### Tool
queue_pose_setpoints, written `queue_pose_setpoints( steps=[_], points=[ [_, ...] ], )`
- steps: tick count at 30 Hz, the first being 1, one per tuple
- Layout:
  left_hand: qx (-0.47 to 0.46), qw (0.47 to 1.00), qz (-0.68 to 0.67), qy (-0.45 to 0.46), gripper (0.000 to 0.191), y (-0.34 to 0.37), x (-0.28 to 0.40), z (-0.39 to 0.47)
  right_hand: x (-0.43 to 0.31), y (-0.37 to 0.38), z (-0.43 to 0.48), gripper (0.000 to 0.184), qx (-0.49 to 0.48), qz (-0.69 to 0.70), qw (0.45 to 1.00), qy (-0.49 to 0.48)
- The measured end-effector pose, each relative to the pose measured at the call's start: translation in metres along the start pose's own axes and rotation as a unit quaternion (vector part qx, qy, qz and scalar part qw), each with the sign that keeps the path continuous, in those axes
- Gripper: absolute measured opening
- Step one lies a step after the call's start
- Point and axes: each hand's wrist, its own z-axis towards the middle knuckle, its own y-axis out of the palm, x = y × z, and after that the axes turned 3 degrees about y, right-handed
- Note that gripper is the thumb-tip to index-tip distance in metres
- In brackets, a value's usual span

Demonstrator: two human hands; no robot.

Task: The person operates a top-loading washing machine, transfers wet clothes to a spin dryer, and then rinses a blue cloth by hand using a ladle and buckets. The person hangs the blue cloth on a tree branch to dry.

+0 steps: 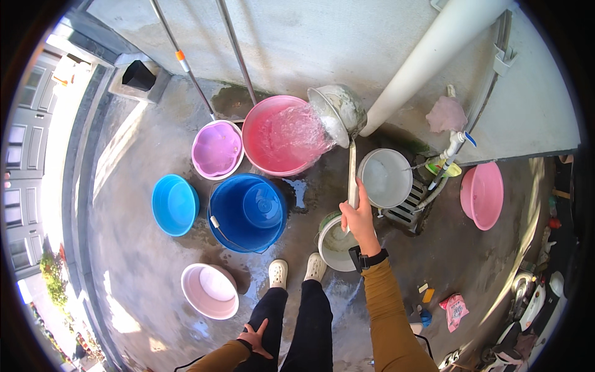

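Observation:
With my right hand (360, 211) I grip the long handle of a metal ladle (341, 114), tilted so that water pours from its bowl into a pink basin (255, 139). My left hand (256, 338) rests on my thigh with its fingers spread, holding nothing. Below the pink basin stands a big blue bucket (223, 204) with a wire handle. A white bucket (385, 179) with cloudy contents is right of the ladle's handle. Under my right hand, another white bucket (337, 251) is partly hidden by the hand and wrist.
Left are a purple basin (217, 148), a light-blue basin (175, 204) and a pale pink basin (210, 291). Two metal poles lean near the wall. A tap (453, 144), a hose and a floor drain (404, 214) lie right, beside another pink basin (482, 195). The floor is wet.

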Motion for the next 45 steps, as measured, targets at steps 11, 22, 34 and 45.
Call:
queue_pose_setpoints(
  steps=[11, 22, 34, 45],
  points=[
    [0.020, 0.998, -0.066, 0.014, 0.153, 0.009, -0.003, -0.002, 0.041, 0.066, 0.033, 0.070, -0.040, -0.080, 0.996, 0.022],
    [0.001, 0.997, -0.070, -0.013, 0.154, 0.010, -0.006, 0.003, 0.111, 0.051, 0.074, 0.074, -0.044, -0.077, 0.993, 0.073],
    [0.016, 0.993, 0.096, 0.062, 0.136, -0.027, -0.016, 0.011, 0.241, -0.202, -0.296, 0.022, -0.136, -0.514, 0.819, 0.218],
    [0.171, 0.931, -0.277, 0.163, 0.047, -0.113, -0.132, -0.006, 0.219, -0.146, -0.515, 0.041, 0.142, -0.159, 0.879, 0.426]
  ],
)
